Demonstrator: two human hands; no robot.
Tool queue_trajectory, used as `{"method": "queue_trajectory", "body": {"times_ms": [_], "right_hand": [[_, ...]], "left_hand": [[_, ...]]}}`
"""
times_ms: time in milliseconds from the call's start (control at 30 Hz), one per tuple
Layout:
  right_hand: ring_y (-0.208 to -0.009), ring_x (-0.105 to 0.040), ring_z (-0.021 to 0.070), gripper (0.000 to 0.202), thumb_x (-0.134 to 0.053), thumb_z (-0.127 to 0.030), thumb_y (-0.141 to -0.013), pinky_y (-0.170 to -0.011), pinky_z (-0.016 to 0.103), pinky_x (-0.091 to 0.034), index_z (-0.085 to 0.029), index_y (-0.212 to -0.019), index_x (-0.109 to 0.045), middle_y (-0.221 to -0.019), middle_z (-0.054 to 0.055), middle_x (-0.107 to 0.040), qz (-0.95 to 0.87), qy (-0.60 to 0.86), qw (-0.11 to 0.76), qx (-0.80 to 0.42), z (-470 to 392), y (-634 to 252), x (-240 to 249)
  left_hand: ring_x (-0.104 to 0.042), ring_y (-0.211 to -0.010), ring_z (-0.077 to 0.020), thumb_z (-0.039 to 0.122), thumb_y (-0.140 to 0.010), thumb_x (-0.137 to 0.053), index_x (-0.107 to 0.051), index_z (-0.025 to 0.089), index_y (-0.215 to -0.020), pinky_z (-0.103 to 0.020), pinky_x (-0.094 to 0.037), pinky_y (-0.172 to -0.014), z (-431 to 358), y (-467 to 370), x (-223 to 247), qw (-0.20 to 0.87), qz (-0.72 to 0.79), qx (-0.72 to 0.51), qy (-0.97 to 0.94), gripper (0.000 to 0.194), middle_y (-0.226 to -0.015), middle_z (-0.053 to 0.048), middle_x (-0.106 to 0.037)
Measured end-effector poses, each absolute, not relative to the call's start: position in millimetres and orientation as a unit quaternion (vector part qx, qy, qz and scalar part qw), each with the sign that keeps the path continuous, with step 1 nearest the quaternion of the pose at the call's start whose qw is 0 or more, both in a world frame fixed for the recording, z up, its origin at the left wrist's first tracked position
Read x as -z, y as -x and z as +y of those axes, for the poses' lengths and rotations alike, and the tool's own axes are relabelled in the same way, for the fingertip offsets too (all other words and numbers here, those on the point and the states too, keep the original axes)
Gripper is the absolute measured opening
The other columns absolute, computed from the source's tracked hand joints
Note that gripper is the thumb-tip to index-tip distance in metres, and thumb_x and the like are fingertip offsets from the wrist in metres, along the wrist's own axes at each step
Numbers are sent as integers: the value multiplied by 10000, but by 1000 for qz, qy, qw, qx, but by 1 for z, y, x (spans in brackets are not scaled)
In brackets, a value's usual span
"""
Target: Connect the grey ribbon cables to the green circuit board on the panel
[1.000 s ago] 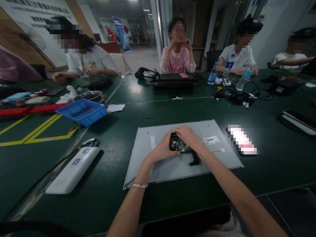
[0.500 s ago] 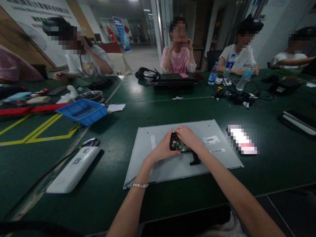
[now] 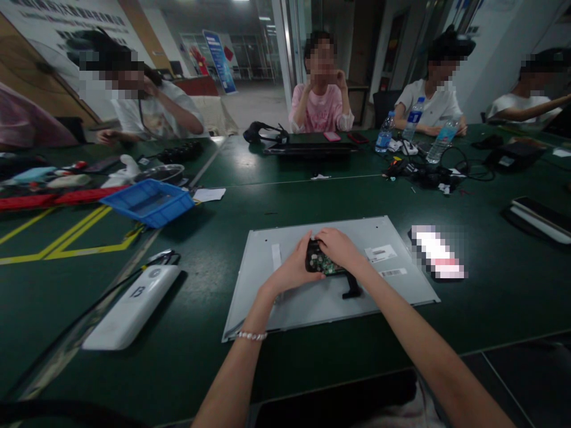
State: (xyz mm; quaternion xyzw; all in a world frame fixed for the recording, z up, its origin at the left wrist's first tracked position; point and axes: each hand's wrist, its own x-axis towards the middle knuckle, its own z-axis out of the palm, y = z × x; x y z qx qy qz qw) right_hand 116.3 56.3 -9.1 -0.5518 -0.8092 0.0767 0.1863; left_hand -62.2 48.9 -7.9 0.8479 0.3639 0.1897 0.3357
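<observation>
Between my two hands is a small black-cased device [image 3: 325,264] with a green circuit board showing. My left hand [image 3: 298,266] grips its left side, thumb along the near edge and fingers at the far corner. Over its upper right part bends my right hand [image 3: 338,246], fingers curled on the far edge; its fingertips are partly hidden. A black hooked piece [image 3: 352,287] sticks out below the device on the near right. Beneath all this lies a flat grey-white panel [image 3: 254,279] with white labels on its right half.
A white power bank [image 3: 134,306] with a cable lies on the left, a lit phone [image 3: 437,252] right of the panel. Farther off are a blue plastic basket [image 3: 151,202], water bottles [image 3: 413,119], tangled cables [image 3: 428,175] and a dark laptop-like slab [image 3: 312,150]. Several people sit around the green table [image 3: 250,202].
Both hands keep the same hold on the device, with hardly any visible movement. The person at the far left has shifted their head slightly leftward.
</observation>
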Motion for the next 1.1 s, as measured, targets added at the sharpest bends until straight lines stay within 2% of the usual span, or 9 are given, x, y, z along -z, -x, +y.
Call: {"method": "queue_trajectory", "body": {"times_ms": [233, 433, 567, 667, 800, 933, 1100], "right_hand": [[-1005, -554, 200, 274, -419, -113, -864, -891, 305, -413, -153, -1021, -639, -1042, 104, -644, -802, 554, 216, -59, 50, -120, 1], [-1049, -555, 207, 297, -467, -154, -841, -928, 348, -415, -186, -1086, -631, -1096, 90, -633, -769, 585, 241, -94, 29, -177, -1], [-998, -579, 213, 310, -538, -147, -776, -911, 355, -423, -178, -1065, -646, -1073, 102, -635, -745, 614, 213, -152, 7, -223, 8], [-884, -604, 186, 286, -561, -166, -754, -814, 313, -458, -184, -1022, -658, -1020, 85, -644, -731, 613, 223, -199, -5, -239, 12], [-742, -608, 173, 184, -537, -235, -780, -683, 288, -459, -181, -882, -680, -826, 56, -667, -697, 639, 240, -218, -11, -238, 13], [-692, -622, 167, 189, -546, -277, -770, -661, 285, -465, -189, -864, -685, -756, 38, -677, -631, 669, 322, -225, -13, -228, 18], [-633, -652, 160, 242, -593, -331, -730, -564, 255, -511, -168, -883, -684, -804, 53, -700, -531, 638, 413, -374, -15, -214, 24]], "left_hand": [[-142, -1385, -332, 342, -664, -706, 21, 191, -1451, -516, -189, -1123, 49, 62, 9, 313, 361, -192, -857, 1083, -1510, -159, -116], [-70, -1397, -330, 320, -677, -697, 54, 185, -1453, -506, -203, -1123, 44, 60, 2, 285, 360, -180, -870, 1088, -1525, -153, -41], [-123, -1393, -315, 289, -704, -677, 0, 232, -1458, -485, -241, -1117, 33, 52, -12, 252, 365, -167, -881, 1015, -1537, -104, -10], [-176, -1389, -258, 272, -786, -605, -120, 261, -1445, -435, -257, -1121, 22, 40, -19, 225, 343, -167, -896, 819, -1534, -59, -95], [-256, -1363, -193, 246, -871, -497, -269, 256, -1397, -378, -244, -1130, 10, 25, -17, 187, 322, -160, -914, 574, -1481, -29, -279], [-339, -1318, -189, 259, -896, -461, -326, 240, -1370, -368, -274, -1111, 6, 20, -9, 167, 325, -141, -920, 494, -1429, -37, -372], [-428, -1247, -208, 267, -898, -453, -373, 216, -1342, -371, -328, -1072, 6, 19, -3, 158, 326, -131, -923, 455, -1367, -58, -448]]}}
